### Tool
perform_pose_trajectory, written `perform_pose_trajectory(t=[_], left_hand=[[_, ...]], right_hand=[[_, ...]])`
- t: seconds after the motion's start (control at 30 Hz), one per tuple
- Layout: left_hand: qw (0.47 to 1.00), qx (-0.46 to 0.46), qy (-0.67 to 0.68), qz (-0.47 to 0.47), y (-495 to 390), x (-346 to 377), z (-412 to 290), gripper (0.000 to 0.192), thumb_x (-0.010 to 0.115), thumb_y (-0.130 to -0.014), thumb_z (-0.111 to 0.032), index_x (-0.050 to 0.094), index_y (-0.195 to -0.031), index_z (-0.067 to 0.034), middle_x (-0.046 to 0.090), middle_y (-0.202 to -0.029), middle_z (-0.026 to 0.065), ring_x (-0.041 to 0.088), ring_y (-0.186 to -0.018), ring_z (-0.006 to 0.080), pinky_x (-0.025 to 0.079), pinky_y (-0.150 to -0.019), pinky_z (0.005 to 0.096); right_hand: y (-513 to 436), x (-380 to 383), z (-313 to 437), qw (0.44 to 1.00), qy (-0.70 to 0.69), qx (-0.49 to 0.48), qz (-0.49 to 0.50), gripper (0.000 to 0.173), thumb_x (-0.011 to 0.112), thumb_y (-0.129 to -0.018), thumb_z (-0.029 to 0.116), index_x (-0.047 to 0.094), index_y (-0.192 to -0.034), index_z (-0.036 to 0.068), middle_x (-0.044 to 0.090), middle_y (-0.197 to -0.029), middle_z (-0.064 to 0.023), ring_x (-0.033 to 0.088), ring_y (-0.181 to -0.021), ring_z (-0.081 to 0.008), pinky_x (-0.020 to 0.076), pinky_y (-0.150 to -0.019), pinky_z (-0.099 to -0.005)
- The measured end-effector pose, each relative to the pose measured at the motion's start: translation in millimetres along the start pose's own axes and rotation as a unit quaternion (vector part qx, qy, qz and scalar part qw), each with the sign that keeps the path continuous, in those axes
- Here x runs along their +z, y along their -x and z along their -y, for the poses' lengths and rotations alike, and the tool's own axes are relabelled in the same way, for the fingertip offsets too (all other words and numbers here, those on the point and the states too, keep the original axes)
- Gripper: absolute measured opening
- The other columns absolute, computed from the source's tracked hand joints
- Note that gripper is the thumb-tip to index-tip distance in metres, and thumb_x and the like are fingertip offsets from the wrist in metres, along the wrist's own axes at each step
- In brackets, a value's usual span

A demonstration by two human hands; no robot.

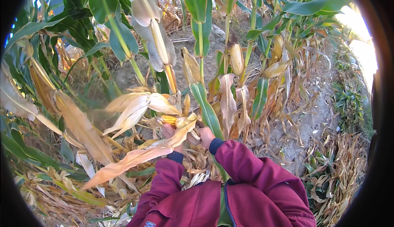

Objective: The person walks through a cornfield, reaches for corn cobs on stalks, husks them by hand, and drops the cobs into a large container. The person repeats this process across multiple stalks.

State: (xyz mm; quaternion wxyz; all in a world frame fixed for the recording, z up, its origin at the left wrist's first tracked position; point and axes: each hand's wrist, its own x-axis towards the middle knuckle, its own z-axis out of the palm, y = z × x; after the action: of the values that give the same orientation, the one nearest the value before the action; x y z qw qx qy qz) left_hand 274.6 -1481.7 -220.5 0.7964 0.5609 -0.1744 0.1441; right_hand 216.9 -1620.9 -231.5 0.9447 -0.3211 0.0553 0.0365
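Observation:
A partly husked ear of corn (pixel 168 120) shows yellow kernels in front of my body. My left hand (pixel 168 131) is wrapped around it from below, and the forearm is partly covered by a long dry leaf (pixel 132 162). Pale husk (pixel 186 123) folds back from the kernels towards the right. At that end my right hand (pixel 206 137) grips the husk, its fingertips hidden. Just above my hands, an opened dry husk (pixel 147 101) hangs spread on a neighbouring stalk (pixel 170 77).
Standing corn stalks (pixel 200 42) with green leaves rise ahead. Several ears in dry husk hang there, including one ear (pixel 236 57) right of centre. Dry leaves (pixel 61 205) litter the ground at lower left. Cracked bare soil (pixel 295 134) lies to the right, beside heaped cut stalks (pixel 341 171).

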Motion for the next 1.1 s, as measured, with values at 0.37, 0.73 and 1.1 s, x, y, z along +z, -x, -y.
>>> perform_pose_trajectory(t=[0.37,0.73,1.1], left_hand=[[0.903,-0.295,0.306,-0.054,41,-30,-39,0.069,0.032,-0.087,-0.069,0.052,-0.108,-0.006,0.061,-0.087,0.0105,0.060,-0.078,0.0253,0.051,-0.072,0.0399],[0.890,-0.382,0.207,0.138,128,105,-23,0.035,0.034,-0.101,-0.029,0.052,-0.112,-0.001,0.061,-0.102,0.0101,0.060,-0.092,0.0213,0.049,-0.084,0.0348],[0.776,-0.475,0.205,0.360,156,200,-53,0.042,0.051,-0.091,-0.048,0.052,-0.109,-0.010,0.056,-0.116,0.0073,0.051,-0.112,0.0232,0.040,-0.093,0.0409]], right_hand=[[105,46,57,0.610,0.743,-0.277,-0.022,0.067,0.071,-0.073,0.020,0.036,-0.125,-0.002,0.048,-0.118,-0.0232,0.045,-0.111,-0.0387,0.0354,-0.097,-0.0433],[177,-2,38,0.823,0.492,-0.213,-0.189,0.050,0.067,-0.083,0.028,0.049,-0.116,-0.005,0.062,-0.100,-0.0136,0.061,-0.087,-0.0250,0.0497,-0.079,-0.0340],[265,-34,125,0.938,0.062,-0.213,-0.267,0.031,0.062,-0.088,0.029,0.056,-0.106,0.005,0.061,-0.087,-0.0045,0.061,-0.074,-0.0155,0.0528,-0.062,-0.0322]])
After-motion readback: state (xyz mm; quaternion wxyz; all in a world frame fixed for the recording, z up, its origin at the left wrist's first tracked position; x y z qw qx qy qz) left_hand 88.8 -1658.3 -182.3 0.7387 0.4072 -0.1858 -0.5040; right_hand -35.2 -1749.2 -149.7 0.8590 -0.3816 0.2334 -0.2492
